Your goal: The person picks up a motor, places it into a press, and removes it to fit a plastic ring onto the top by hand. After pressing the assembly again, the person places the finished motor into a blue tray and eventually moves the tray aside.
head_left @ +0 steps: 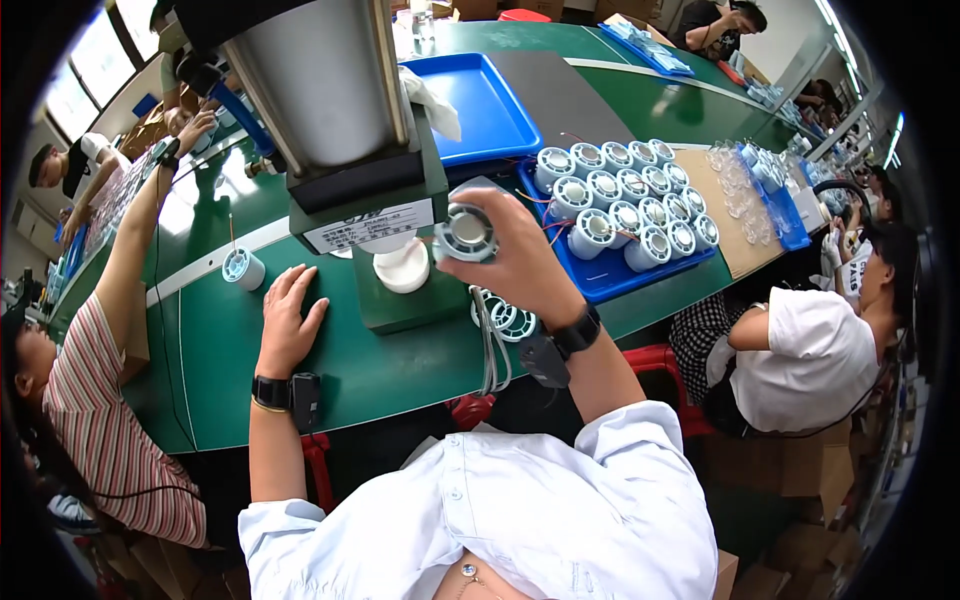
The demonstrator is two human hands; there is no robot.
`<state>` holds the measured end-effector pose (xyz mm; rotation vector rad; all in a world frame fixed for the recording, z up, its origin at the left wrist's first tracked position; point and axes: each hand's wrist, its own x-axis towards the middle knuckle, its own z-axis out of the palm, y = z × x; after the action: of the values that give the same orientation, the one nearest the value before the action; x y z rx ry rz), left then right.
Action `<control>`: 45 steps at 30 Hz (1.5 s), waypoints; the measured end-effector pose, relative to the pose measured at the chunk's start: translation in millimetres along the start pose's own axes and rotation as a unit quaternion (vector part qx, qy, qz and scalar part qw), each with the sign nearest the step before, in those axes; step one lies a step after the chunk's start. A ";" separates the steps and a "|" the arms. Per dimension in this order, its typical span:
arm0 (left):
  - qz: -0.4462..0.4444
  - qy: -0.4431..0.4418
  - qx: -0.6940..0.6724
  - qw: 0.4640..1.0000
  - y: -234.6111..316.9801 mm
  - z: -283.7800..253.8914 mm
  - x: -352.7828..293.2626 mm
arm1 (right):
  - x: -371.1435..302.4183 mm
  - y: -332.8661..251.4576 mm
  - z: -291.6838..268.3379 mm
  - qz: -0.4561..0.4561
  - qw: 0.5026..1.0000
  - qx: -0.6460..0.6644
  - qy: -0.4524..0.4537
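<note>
My right hand [530, 255] holds a light-blue cylindrical part [467, 233], raised with its slotted round end showing and a pale disc at its centre. Fingers and thumb wrap round its side. Just left of it and lower is the white round seat [402, 266] of a bench press [330, 110]. My left hand [290, 322] lies flat on the green table [230, 380] with its fingers apart, holding nothing. Close to its fingertips stands another light-blue cylinder [243, 269] with a thin wire rising from it.
Several similar cylinders [603, 187] with red wires fill a blue tray [625, 290] at the right. Light-blue rings [514, 320] and grey cables [492, 355] lie by the press base. Another blue tray [480, 110] lies behind. Co-workers sit left and right; a striped-sleeved arm [125, 265] reaches across the left.
</note>
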<state>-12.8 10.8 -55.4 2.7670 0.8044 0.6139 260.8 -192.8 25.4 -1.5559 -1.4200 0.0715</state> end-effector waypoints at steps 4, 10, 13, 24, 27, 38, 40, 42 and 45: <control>-0.002 0.000 0.004 1.000 -1.3 -0.4 -1.9 | -58.4 25.8 -57.5 0.019 0.995 -0.098 -0.023; -0.005 -0.019 -0.004 1.000 -3.0 0.8 -0.5 | -106.2 62.7 -111.6 0.103 0.929 -0.352 0.040; -0.011 -0.020 -0.005 1.000 5.9 -3.2 3.3 | -111.7 82.6 -114.8 0.128 0.916 -0.376 0.060; -0.007 0.002 -0.007 1.000 14.7 -7.1 1.1 | -126.3 116.5 -132.4 0.174 0.879 -0.443 0.013; 0.007 0.012 -0.007 1.000 7.8 1.2 2.3 | -127.6 107.5 -136.3 0.160 0.883 -0.441 -0.007; -0.023 -0.001 -0.029 0.999 2.3 -3.2 -6.3 | -107.8 97.2 -117.6 0.138 0.899 -0.414 -0.024; -0.030 0.002 -0.031 0.999 2.3 -3.4 -5.1 | -104.1 85.2 -112.2 0.083 0.916 -0.388 0.058; -0.032 -0.008 -0.045 0.998 3.3 -3.5 -5.7 | -91.0 73.9 -98.2 0.047 0.924 -0.366 0.097; -0.039 -0.012 -0.048 0.998 5.0 -5.1 -4.9 | -59.4 39.9 -58.9 0.034 0.990 -0.100 0.098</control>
<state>-16.5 4.3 -51.1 2.6368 0.8510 0.5881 307.4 -267.6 -3.4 -1.7238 -1.2503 -0.1838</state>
